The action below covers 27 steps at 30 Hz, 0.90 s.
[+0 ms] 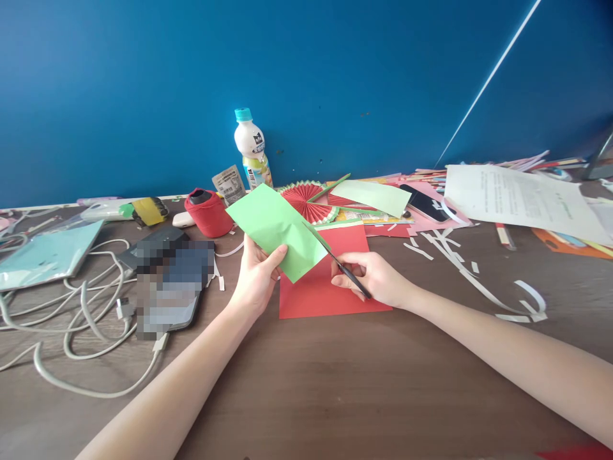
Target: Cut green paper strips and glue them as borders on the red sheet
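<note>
My left hand [261,271] pinches a sheet of green paper [275,227] by its lower edge, thumb on top, and holds it tilted above the table. Scissors [352,276] with dark handles are gripped in my right hand [368,278]. Their blades lie along the right-hand edge of the green paper; whether they are parted I cannot tell. Beneath both hands a red sheet of paper [335,303] rests flat on the table. Just behind the green paper stands a folded red paper fan [309,198] with a green and white rim.
A drink bottle [251,150] stands by the blue wall, near a red roll [208,214]. Left lie a phone [175,287] and tangled white cables [81,313]. To the right are white paper strips [460,265], a dark phone [426,202] and a printed sheet [517,198].
</note>
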Tool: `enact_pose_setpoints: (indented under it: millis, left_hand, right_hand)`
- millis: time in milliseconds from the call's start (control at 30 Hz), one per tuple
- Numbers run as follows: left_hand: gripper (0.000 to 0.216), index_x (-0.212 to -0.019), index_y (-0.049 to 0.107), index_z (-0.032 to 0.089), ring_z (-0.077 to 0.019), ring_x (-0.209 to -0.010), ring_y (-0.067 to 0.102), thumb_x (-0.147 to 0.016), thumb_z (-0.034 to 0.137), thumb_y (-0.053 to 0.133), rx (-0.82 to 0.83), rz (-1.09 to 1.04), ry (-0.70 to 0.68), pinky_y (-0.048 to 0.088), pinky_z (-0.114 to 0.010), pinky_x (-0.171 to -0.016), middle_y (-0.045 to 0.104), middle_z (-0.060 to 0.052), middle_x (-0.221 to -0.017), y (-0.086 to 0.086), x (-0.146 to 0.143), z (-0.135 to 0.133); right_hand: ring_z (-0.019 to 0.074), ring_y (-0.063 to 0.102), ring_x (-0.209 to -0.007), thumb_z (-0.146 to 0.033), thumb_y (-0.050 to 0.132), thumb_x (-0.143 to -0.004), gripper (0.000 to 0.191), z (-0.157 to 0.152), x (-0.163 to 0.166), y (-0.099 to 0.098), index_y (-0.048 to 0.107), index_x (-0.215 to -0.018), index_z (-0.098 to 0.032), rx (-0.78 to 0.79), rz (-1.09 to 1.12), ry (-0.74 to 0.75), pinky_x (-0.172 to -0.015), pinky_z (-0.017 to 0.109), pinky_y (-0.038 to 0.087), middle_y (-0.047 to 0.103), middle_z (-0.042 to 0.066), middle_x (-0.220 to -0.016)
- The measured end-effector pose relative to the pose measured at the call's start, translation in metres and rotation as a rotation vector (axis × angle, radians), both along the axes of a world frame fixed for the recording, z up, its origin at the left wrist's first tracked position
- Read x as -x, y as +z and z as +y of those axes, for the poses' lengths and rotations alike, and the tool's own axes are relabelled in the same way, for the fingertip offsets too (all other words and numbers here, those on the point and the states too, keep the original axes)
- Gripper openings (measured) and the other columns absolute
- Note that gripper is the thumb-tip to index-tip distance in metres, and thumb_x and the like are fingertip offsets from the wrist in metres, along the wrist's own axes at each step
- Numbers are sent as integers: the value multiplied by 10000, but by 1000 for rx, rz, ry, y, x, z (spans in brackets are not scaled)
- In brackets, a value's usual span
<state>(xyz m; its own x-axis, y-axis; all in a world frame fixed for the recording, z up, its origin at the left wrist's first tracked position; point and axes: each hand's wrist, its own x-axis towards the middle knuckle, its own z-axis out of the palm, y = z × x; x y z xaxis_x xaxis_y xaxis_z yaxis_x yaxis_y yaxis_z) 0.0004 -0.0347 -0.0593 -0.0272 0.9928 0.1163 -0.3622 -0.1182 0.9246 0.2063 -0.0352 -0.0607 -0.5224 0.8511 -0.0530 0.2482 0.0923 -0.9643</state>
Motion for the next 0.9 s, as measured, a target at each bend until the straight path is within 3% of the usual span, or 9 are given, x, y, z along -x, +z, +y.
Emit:
enact_pose_setpoints:
  millis: [433, 633, 900]
  left_hand:
    - [636, -1240, 352, 326, -188, -1032, 598, -711, 185, 675, -28, -5, -44, 546, -270, -756, 560, -41, -1233, -2, -5, -4]
    - [469, -1115, 430, 292, -193, -1018, 599, -720, 219, 672, -3, 40, -52, 548, -283, -750, 583, -28, -1168, -8, -8, -6]
    - [475, -1094, 428, 284, -197, -1056, 581, -704, 200, 686, 7, -6, -36, 537, -296, -799, 570, -32, -1193, -9, -11, -6]
  right_hand:
    - [72, 388, -426, -423, 654, -718, 279, -2, 0, 5, 515, -728, -181, 37, 38, 21, -482, 236, 350, 405, -83, -479]
    - [82, 382, -434, -450, 653, -710, 295, -4, 0, 6, 523, -728, -186, 37, 52, 0, -485, 240, 351, 378, -89, -443]
    - [82, 380, -440, -436, 666, -702, 287, -4, 2, 5, 538, -742, -182, 23, 49, -18, -491, 244, 354, 401, -85, -458]
